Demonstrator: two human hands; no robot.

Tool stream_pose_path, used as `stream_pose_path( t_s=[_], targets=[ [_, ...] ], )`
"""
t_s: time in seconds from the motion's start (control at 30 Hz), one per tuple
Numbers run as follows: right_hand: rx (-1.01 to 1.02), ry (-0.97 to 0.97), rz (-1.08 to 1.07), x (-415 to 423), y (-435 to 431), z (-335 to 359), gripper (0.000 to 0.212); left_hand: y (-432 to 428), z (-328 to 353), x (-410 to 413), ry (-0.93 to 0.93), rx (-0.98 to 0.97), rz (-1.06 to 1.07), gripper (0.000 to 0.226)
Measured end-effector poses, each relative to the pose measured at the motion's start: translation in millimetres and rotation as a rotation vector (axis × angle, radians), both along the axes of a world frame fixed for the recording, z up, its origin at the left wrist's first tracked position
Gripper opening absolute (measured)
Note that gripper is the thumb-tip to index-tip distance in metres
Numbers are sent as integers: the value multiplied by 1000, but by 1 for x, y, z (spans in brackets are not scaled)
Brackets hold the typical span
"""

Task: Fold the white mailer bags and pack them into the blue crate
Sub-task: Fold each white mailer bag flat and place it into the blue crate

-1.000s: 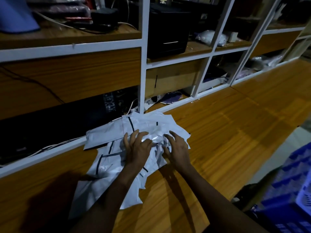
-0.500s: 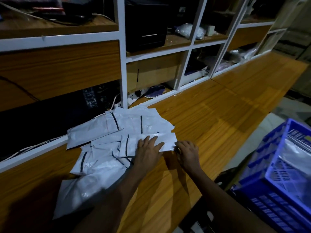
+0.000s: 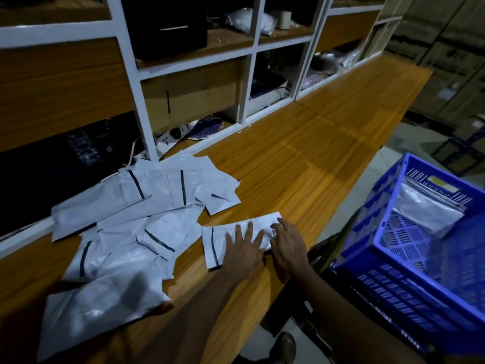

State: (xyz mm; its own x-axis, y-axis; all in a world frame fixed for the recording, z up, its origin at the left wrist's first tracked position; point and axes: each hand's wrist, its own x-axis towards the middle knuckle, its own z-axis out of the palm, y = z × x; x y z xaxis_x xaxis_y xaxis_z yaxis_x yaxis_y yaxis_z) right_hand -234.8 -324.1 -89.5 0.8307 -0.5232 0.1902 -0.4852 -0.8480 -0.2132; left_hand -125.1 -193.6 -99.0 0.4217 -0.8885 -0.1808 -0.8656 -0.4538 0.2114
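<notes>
One white mailer bag (image 3: 217, 243) with a dark strip lies apart from the rest, near the front edge of the wooden counter (image 3: 301, 158). My left hand (image 3: 245, 249) presses flat on its middle with fingers spread. My right hand (image 3: 287, 244) lies on the bag's right end, fingers slightly bent over it. A loose pile of white mailer bags (image 3: 136, 219) covers the counter to the left. The blue crate (image 3: 409, 261) stands low at the right, beside the counter, with a white bag (image 3: 425, 214) inside it.
White-framed wooden shelves (image 3: 131, 82) rise behind the counter, holding a black box, cables and wrapped items. The counter runs on to the far right. Below its front edge I see the floor and a dark shoe (image 3: 284, 348).
One bag has been drawn out of the pile toward the counter's front edge, and both hands have gone with it. The view has swung right, bringing the blue crate more into sight.
</notes>
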Motion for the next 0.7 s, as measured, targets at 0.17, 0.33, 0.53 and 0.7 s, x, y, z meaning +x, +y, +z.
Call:
stream_pose_path(
  t_s=[0.17,0.33,0.53,0.7],
  targets=[
    [10,245,9,4,2,-7,60,-3,-5,-5,-28,-33,-54,56],
    [24,335,58,-2,-5,-23,73,11,-20,4,-87,-155,-39,57],
    [-1,291,-38,7,-17,-3,57,-7,-12,4,-77,-144,59,61],
    [53,244,88,13,-19,-12,63,-16,-21,-4,-101,-131,98,61]
  ],
)
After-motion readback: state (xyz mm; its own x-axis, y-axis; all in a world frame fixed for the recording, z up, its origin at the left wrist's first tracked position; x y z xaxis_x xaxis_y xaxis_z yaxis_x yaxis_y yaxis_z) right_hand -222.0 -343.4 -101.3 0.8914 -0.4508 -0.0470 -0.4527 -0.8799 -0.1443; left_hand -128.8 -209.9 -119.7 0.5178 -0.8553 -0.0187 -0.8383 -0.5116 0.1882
